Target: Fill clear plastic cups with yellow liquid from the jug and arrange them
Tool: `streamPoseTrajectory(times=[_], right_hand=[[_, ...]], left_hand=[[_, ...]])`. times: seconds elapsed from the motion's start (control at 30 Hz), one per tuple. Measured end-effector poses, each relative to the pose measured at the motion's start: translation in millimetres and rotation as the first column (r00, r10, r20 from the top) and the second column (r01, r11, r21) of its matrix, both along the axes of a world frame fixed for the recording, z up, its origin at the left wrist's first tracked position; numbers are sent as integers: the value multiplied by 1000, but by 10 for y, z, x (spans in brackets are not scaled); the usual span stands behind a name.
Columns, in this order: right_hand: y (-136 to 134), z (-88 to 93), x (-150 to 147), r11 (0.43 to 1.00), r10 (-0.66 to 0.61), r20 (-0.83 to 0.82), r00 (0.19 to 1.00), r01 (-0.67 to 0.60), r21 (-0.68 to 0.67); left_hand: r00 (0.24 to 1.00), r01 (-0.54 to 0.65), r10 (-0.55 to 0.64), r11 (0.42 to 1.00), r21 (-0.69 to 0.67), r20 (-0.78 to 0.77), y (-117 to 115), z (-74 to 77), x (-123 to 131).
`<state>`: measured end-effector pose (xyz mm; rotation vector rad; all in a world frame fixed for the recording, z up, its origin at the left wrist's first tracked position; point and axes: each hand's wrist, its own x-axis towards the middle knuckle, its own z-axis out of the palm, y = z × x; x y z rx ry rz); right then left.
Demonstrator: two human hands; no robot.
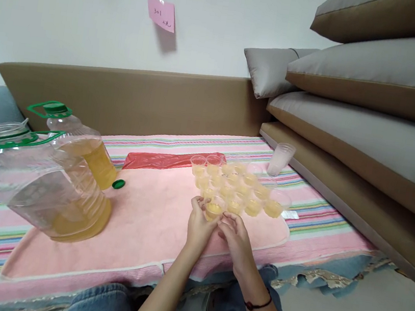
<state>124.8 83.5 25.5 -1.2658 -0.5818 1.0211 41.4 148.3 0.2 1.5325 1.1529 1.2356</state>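
A clear plastic cup (214, 209) with yellow liquid in its lower part is at the near left corner of a group of cups. My left hand (197, 226) grips it from the left, thumb and fingers curled around its side. On the cup's right side, my right hand (236, 237) has bent fingers, and its fingertips meet the cup near the rim. Just beyond my hands stand several similar plastic cups (252, 206) in close rows, many holding yellow liquid. They rest on a pink cloth (144, 219).
Two big plastic jugs of yellow liquid stand at left: the nearer jug (51, 195) uncapped, the farther jug (79, 132) capped. A green cap (118, 183) lies beside them. Behind the cups are a red plastic bag (160, 160) and stacked cups (281, 159). Cushions (374, 91) rise at right.
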Motion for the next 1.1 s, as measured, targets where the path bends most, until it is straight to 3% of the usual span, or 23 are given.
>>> streamPoseTrajectory(times=[0.5,0.8,0.93,1.1], right_hand=[[-4,-34,23,1000,-13,-2,1000,13,-18],[-18,-78,68,998,-50,-41,998,49,-31],[4,-96,85,998,-62,-71,996,60,-34],[16,-117,69,999,-36,-79,996,33,-32]], left_hand=[[997,69,-68,998,15,-37,-54,67,-75],[991,81,-85,996,-39,-108,-30,200,-609],[984,174,-177,979,-106,-11,-4,150,-713],[939,320,-291,935,-156,181,-15,60,-599]])
